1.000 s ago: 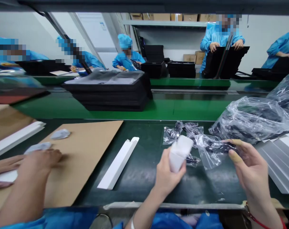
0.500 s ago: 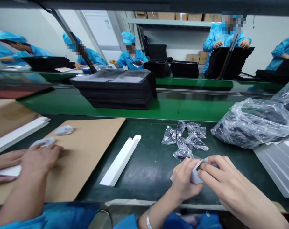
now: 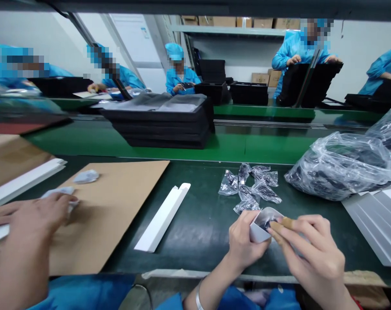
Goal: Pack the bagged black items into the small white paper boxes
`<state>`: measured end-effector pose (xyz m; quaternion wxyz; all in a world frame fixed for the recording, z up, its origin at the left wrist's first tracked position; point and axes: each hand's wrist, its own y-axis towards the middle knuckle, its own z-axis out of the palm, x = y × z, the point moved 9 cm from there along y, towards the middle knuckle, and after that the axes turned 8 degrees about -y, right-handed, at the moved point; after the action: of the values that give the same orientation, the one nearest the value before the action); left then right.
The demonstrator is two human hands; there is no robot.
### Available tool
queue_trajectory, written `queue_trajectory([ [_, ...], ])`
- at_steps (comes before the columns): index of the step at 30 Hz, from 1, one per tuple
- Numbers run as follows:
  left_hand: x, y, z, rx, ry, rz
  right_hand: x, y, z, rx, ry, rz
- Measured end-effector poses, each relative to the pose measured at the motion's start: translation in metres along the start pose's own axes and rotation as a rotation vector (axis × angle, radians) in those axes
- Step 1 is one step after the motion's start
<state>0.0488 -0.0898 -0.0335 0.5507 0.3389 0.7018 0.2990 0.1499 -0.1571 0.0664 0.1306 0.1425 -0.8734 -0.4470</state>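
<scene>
My left hand (image 3: 243,243) grips a small white box (image 3: 262,224) by its lower end, open mouth turned up and to the right. My right hand (image 3: 308,252) pinches a small plastic packet at the box's mouth, with the dark packet partly inside. Just beyond my hands lie several small clear packets (image 3: 252,187) with dark parts on the dark green mat (image 3: 202,224). A flat folded white box (image 3: 163,217) lies to the left of my hands.
A co-worker's hand (image 3: 37,215) rests on a brown cardboard sheet (image 3: 118,202) at left. A big plastic bag of dark parts (image 3: 344,172) sits right, above flat white boxes (image 3: 379,219). A stack of black trays (image 3: 163,122) rides the green conveyor (image 3: 247,148). People in blue work behind.
A second ago my right hand held a packet apart from the box. Both hands then came together low on the mat, and now the packet sits in the box's mouth.
</scene>
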Motion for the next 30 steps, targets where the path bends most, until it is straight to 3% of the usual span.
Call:
queue_trajectory([
  [4,0.000,0.001,0.004,0.030,0.026,-0.005,0.017,-0.013,0.006,-0.015,-0.134,-0.083],
  [6,0.002,-0.001,0.001,-0.010,0.052,-0.020,0.018,-0.024,0.010,-0.020,-0.144,-0.083],
  [12,-0.003,-0.011,-0.006,-0.162,-0.004,0.061,0.001,-0.039,0.009,-0.066,-0.179,0.052],
  [16,-0.010,-0.011,0.002,-0.147,-0.023,0.121,0.003,-0.037,0.015,-0.071,-0.241,0.030],
  [19,-0.013,-0.010,0.009,-0.122,-0.081,0.143,-0.002,-0.042,0.027,-0.033,-0.251,0.096],
  [21,-0.013,-0.009,0.013,-0.110,-0.141,0.132,-0.004,-0.049,0.033,-0.037,-0.196,0.136],
  [25,-0.008,-0.007,0.019,-0.097,-0.201,0.062,-0.019,-0.064,0.027,-0.173,-0.022,0.304],
  [28,-0.007,-0.004,0.024,-0.047,-0.194,0.053,-0.026,-0.065,0.031,-0.141,0.062,0.336],
  [30,-0.007,-0.001,0.024,-0.033,-0.194,0.057,-0.036,-0.062,0.026,-0.197,0.192,0.385],
])
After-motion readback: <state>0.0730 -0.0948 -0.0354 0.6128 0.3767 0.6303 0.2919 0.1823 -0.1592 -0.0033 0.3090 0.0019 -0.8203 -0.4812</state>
